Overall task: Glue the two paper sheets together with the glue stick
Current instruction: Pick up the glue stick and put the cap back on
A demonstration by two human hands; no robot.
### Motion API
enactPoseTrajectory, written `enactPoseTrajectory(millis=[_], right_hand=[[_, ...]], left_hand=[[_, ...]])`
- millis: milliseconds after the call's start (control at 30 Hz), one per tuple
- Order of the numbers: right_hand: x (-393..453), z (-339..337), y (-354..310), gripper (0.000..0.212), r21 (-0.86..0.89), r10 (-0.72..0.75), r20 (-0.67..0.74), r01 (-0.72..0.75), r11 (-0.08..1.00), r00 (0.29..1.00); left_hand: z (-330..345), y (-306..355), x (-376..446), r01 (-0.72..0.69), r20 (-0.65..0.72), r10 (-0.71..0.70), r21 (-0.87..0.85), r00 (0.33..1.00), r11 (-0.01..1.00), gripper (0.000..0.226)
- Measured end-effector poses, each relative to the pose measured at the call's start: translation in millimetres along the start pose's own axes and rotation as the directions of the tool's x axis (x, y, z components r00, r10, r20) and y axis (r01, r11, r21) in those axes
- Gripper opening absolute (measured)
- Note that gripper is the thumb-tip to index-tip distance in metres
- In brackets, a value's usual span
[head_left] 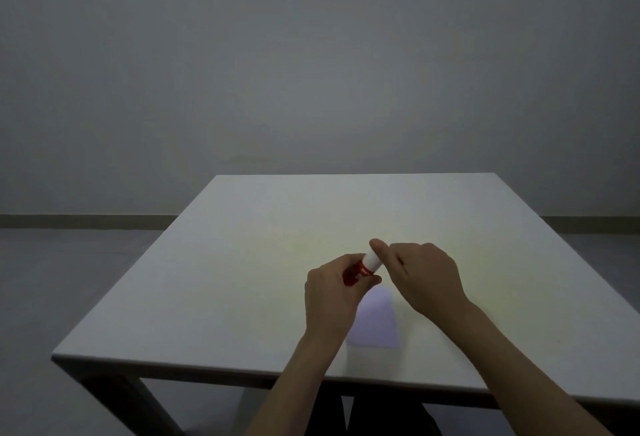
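Note:
A glue stick (365,267) with a red body and a white cap is held above the table between both hands. My left hand (332,293) is wrapped around the red body. My right hand (422,276) grips the white cap end, thumb along it. The cap sits on the stick. Below the hands, a pale lilac paper sheet (375,323) lies flat near the front edge of the table; my left wrist hides its left side. I can make out only one sheet.
The white table (242,262) fills the lower half of the view, its front edge close to me. Behind it are a grey floor and a bare grey wall. The light is dim.

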State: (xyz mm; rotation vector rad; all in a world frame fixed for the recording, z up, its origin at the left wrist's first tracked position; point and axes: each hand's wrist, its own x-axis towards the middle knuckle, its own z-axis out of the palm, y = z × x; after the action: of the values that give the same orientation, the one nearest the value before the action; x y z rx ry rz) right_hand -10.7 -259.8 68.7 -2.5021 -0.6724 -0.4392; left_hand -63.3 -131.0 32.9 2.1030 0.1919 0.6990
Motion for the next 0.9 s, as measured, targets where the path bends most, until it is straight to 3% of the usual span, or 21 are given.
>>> enactPoseTrajectory(millis=[100,267,567,900], right_hand=[[-4,3,8,0.066,0.245,0.079,0.039,-0.087,0.966,0.996],[-11,9,20,0.034,0.401,0.129,0.135,-0.173,0.900,0.982],[-19,13,14,0.025,0.512,0.137,0.212,-0.229,0.828,0.968],[-29,13,13,0.024,0.533,0.146,0.247,-0.260,0.805,0.958]], left_hand=[[-6,-14,17,0.071,-0.088,-0.078,-0.076,0.993,0.995,0.018],[-13,-40,47,0.233,-0.150,-0.258,-0.164,0.954,0.958,0.011],[0,-65,64,0.333,-0.095,-0.341,-0.096,0.935,0.938,0.012],[6,-71,59,0.339,-0.079,-0.346,-0.095,0.935,0.936,0.014]])
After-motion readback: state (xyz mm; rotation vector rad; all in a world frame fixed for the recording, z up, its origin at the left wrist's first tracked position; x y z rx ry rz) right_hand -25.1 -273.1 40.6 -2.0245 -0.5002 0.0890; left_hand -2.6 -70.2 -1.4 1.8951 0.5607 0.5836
